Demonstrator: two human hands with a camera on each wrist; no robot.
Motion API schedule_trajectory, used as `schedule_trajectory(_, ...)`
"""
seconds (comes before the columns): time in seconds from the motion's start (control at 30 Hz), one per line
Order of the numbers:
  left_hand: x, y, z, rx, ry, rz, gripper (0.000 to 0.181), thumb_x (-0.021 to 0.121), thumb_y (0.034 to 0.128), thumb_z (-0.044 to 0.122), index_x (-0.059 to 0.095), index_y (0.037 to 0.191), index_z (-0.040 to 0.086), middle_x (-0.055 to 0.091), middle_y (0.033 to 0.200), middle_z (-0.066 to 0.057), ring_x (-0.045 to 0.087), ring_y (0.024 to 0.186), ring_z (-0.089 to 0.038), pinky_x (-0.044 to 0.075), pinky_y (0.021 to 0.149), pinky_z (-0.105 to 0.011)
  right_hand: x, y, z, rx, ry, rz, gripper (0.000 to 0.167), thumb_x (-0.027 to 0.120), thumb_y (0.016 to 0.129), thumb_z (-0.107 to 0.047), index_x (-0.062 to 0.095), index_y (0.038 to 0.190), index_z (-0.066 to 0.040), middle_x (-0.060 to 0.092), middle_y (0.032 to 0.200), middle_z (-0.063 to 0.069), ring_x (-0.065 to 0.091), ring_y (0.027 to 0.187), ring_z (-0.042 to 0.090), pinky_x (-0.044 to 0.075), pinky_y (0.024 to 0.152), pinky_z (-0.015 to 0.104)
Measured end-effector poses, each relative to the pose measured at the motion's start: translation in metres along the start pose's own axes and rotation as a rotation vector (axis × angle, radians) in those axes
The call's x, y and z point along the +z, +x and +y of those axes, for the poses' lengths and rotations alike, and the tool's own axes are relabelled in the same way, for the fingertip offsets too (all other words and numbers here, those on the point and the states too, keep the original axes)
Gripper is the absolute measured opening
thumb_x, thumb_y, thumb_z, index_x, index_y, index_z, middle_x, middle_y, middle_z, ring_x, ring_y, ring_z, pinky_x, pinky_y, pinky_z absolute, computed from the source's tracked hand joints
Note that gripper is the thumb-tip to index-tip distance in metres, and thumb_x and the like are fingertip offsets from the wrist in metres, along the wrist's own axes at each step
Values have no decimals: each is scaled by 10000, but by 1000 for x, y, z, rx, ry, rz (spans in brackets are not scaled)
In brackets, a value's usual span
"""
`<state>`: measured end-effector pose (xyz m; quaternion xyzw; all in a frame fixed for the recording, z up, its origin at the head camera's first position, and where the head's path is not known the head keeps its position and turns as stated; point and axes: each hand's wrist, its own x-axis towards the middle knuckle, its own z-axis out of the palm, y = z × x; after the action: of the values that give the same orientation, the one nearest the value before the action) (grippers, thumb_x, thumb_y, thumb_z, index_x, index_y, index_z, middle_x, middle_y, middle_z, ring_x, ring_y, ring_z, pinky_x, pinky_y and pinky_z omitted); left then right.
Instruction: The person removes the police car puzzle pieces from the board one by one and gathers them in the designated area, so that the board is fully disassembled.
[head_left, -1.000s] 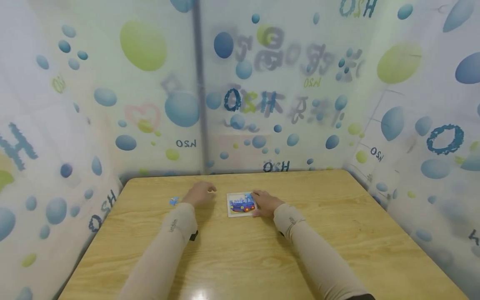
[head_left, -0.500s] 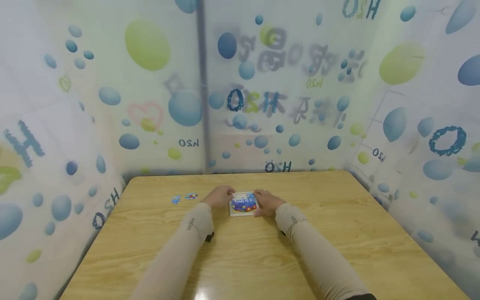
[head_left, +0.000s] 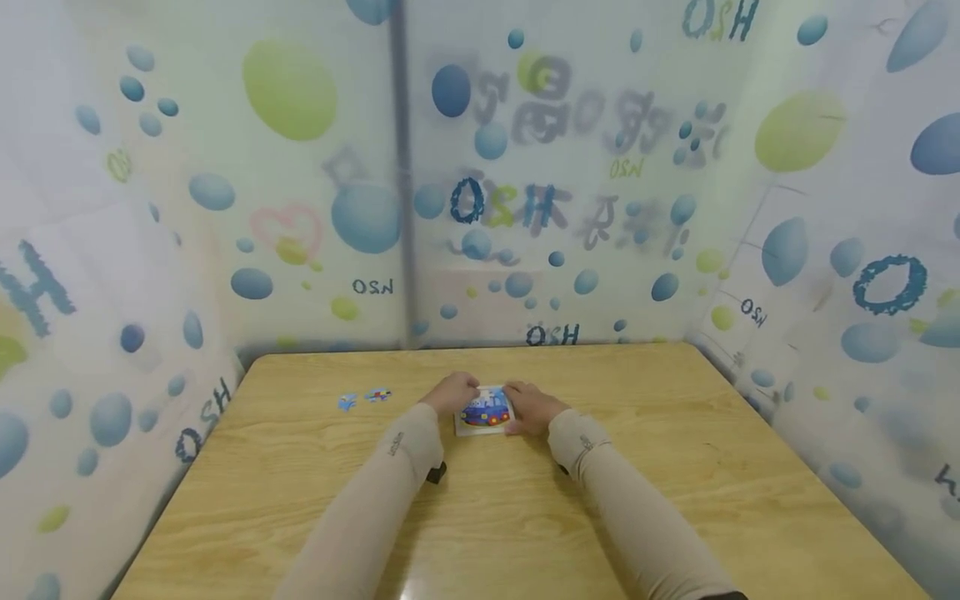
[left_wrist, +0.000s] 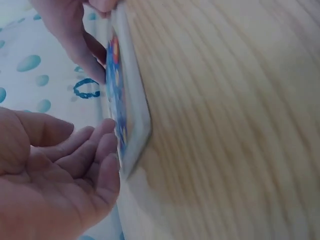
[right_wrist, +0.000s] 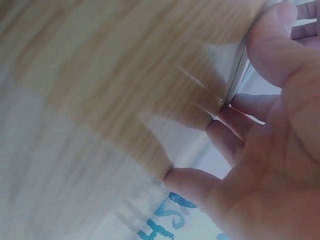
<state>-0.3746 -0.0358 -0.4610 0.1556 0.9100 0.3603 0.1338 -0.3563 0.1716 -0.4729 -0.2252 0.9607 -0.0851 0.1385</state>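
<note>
A small jigsaw puzzle (head_left: 486,411) with a blue car picture sits in a white-edged tray on the table. My right hand (head_left: 531,407) holds the tray's right side, thumb at the near part and fingers farther back. In the right wrist view, several fingertips touch the wood. My left hand (head_left: 452,392) is at the puzzle's upper left. Its bent fingertips (left_wrist: 107,145) touch the picture's edge in the left wrist view, while the thumb stands apart; no piece shows between them. Two loose puzzle pieces, a blue one (head_left: 347,402) and a multicoloured one (head_left: 378,394), lie left of this hand.
The wooden table (head_left: 637,467) has rounded far corners. Walls of printed sheeting (head_left: 322,208) with blue and green drops stand close behind it and at both sides.
My left hand has moved right, from beside the loose pieces onto the puzzle's upper left. The multicoloured piece, hidden earlier, now shows. My right hand stays at the tray's right side.
</note>
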Motion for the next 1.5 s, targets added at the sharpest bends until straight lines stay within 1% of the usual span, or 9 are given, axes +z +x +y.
schedule_trajectory(0.13,0,2,6,-51,-58,9,376,530,1034,149,596,1350,-45,586,1393,-209,509,1333,-382,397,1128,-512,-1,1,-2,-3,-1,10,807,658,988,-380,270,1576,15,265,1634,192,245,1503,372,275,1209,480)
schedule_trajectory(0.27,3,7,7,-107,-130,21,385,528,1029,140,588,1361,-45,573,1411,-210,496,1348,-378,390,1133,-514,-1,1,-3,3,-15,0,809,646,993,-396,264,1580,10,255,1641,184,237,1507,373,266,1213,478)
schedule_trajectory(0.5,11,14,10,-189,-293,60,430,528,1002,93,532,1404,-59,520,1460,-231,449,1383,-401,355,1156,-528,0,2,-4,13,-21,3,804,654,989,-396,276,1581,-5,264,1641,171,249,1506,363,282,1206,479)
schedule_trajectory(0.67,14,11,19,-224,-324,47,448,509,1000,88,513,1428,-46,488,1493,-221,414,1410,-397,325,1172,-537,0,2,-3,9,-32,-7,804,641,997,-397,258,1587,-9,247,1647,171,240,1509,362,277,1209,474)
schedule_trajectory(0.87,14,9,24,-234,-365,28,407,472,1012,85,536,1391,-50,521,1452,-198,466,1356,-362,358,1151,-540,0,2,0,-10,-37,-9,804,641,997,-393,260,1580,9,250,1641,189,244,1505,370,273,1210,474)
schedule_trajectory(1.03,14,7,21,-244,-497,1,488,457,1013,87,386,1472,-64,435,1466,-227,416,1355,-381,347,1148,-560,1,4,1,-3,-22,-9,813,647,992,-390,257,1579,13,254,1638,198,244,1505,369,263,1216,467)
schedule_trajectory(1.13,16,8,19,-258,-554,-2,517,464,1011,94,342,1487,-66,417,1459,-231,405,1341,-378,340,1151,-550,1,5,2,6,-7,-1,834,663,980,-392,249,1581,13,272,1630,201,252,1502,363,258,1218,462)
schedule_trajectory(1.37,17,9,17,-257,-570,-8,532,454,1008,101,316,1493,-68,413,1412,-226,421,1259,-364,360,1130,-530,1,6,2,10,40,18,855,697,964,-363,221,1602,-51,283,1631,169,266,1499,342,264,1216,459)
schedule_trajectory(1.5,18,11,16,-262,-569,-24,543,452,1002,104,307,1499,-62,408,1417,-219,419,1244,-353,358,1131,-518,2,6,1,17,87,23,821,711,956,-349,255,1589,-91,327,1607,157,306,1478,324,283,1207,461)
